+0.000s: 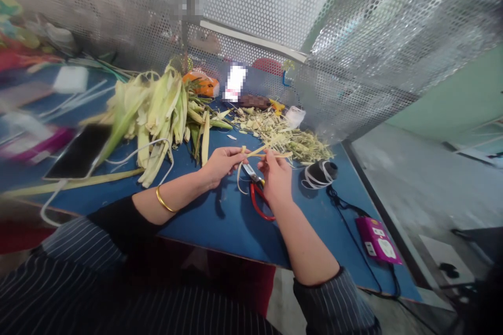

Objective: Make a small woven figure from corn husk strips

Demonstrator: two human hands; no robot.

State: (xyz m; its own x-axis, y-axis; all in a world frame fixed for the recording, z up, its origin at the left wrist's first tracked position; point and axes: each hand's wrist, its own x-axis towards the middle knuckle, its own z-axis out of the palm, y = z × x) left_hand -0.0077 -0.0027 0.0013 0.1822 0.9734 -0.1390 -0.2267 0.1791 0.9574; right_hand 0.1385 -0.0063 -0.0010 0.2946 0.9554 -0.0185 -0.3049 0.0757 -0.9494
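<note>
Pale yellow corn husk strips point(257, 153) cross between my two hands, above the blue table. My left hand point(225, 163), with a gold bangle on its wrist, pinches them at one end, where a thin tail of husk hangs down. Close on the right, my right hand point(275, 172) holds the same strips between thumb and fingers, and their ends stick out past it. Red-handled scissors point(257, 201) lie on the table beneath the hands, partly hidden by my right hand. A large bunch of corn husks point(159, 110) lies to the left.
Shredded husk scraps point(283, 133) are heaped at the back. A dark spool wound with white cord point(319, 174) stands right of my hands. Near the right edge lies a magenta power box point(379, 241) with black cables. A phone point(80, 152) with a white cable lies left. Perforated metal panels point(251, 5) rise behind.
</note>
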